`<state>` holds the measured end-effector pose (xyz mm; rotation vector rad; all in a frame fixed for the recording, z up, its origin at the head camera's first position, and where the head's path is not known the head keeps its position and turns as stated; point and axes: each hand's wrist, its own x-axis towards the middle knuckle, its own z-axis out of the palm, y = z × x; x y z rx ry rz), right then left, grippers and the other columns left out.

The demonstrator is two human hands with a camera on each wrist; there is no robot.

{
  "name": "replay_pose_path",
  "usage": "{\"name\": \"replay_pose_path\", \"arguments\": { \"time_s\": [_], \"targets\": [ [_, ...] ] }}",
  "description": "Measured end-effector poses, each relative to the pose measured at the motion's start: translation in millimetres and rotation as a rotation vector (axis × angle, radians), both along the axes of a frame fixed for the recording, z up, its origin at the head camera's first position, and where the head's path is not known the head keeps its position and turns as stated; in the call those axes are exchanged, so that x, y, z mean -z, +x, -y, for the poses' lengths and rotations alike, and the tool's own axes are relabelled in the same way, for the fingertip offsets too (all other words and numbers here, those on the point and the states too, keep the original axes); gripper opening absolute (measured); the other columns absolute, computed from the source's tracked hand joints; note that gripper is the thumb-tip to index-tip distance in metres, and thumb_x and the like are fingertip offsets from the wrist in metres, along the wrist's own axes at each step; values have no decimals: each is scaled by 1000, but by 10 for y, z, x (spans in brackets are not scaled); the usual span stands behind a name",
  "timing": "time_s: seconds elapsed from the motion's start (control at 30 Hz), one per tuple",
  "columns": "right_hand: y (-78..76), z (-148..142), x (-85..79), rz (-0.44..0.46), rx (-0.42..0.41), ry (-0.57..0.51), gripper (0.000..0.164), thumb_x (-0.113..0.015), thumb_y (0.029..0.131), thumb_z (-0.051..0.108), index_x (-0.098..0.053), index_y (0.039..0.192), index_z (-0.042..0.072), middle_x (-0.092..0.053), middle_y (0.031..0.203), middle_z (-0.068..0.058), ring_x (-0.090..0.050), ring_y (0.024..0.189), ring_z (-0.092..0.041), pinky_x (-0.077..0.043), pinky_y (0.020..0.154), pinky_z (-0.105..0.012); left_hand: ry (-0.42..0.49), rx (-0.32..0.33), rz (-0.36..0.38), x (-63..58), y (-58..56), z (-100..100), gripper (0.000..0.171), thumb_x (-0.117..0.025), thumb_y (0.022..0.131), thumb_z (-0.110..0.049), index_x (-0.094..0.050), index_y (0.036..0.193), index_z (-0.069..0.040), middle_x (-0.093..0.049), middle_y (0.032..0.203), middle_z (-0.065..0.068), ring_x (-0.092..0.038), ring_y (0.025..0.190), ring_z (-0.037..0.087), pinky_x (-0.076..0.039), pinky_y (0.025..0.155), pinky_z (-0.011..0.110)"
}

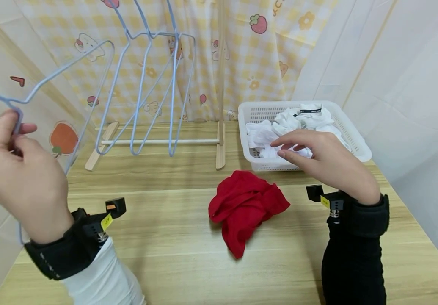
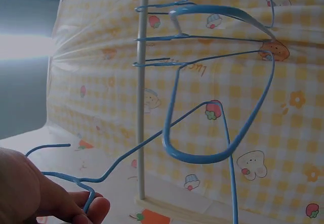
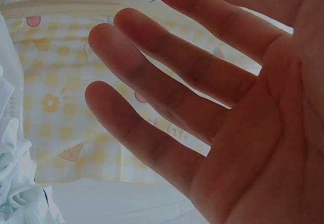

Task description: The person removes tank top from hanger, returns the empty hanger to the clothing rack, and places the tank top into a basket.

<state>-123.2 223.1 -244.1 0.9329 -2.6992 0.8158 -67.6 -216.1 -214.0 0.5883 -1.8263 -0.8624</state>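
Observation:
My left hand (image 1: pixel 28 165) pinches a blue wire hanger (image 1: pixel 56 74) near the base of its hook, at the left of the head view. In the left wrist view the same hanger (image 2: pixel 126 155) runs out from the left hand (image 2: pixel 55 196), between thumb and fingers. My right hand (image 1: pixel 323 159) hovers in front of the white basket (image 1: pixel 359 142), its fingers loosely bent with nothing in them. The right wrist view shows the right hand (image 3: pixel 243 123) with fingers spread. A crumpled red cloth (image 1: pixel 243 207) lies on the table between the hands.
White clothes (image 1: pixel 295 123) fill part of the basket. Several blue hangers (image 1: pixel 140 97) hang from a rack whose wooden post (image 1: pixel 221 84) and feet stand at the table's back. Behind it hangs a yellow checked curtain (image 1: pixel 257 55).

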Motion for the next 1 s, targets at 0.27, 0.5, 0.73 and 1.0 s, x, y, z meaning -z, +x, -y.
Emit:
{"name": "replay_pose_path", "arguments": {
  "time_s": [0.27, 0.5, 0.73, 1.0],
  "targets": [
    [27, -46, -7, -4, 18, 2, 27, -73, 105, 18, -79, 130, 25, -79, 121, 10, -73, 101, -9, -50, 81, -17, -199, 157, 166, -320, -387, 87, 48, -35, 102, 3, -82, 104, -7, -40, 85, -37, -33, 90, -18, -29, 89, 16],
    [29, -68, -18, -8, 24, 6, 26, -73, 105, 18, -79, 129, 23, -79, 121, 8, -74, 101, -11, -52, 80, -20, -127, 385, 416, -785, -615, 204, 52, -33, 112, -12, -54, 158, -23, -54, 108, -29, -39, 71, 0, -29, 53, 17],
    [39, -86, -21, -3, 24, -2, 26, -73, 105, 19, -79, 129, 24, -79, 121, 9, -74, 102, -10, -52, 81, -19, -131, 594, 596, -993, -891, 277, 55, -31, 114, -17, -38, 168, -24, -48, 142, -7, -39, 83, 8, -29, 54, 21],
    [38, -95, -11, -14, 14, -8, 26, -73, 105, 18, -79, 129, 23, -79, 121, 9, -74, 101, -10, -53, 81, -20, -171, 725, 651, -980, -1109, 204, 50, -31, 114, -18, -48, 159, -4, -44, 153, 9, -45, 104, 11, -36, 68, 17]
  ]
}}
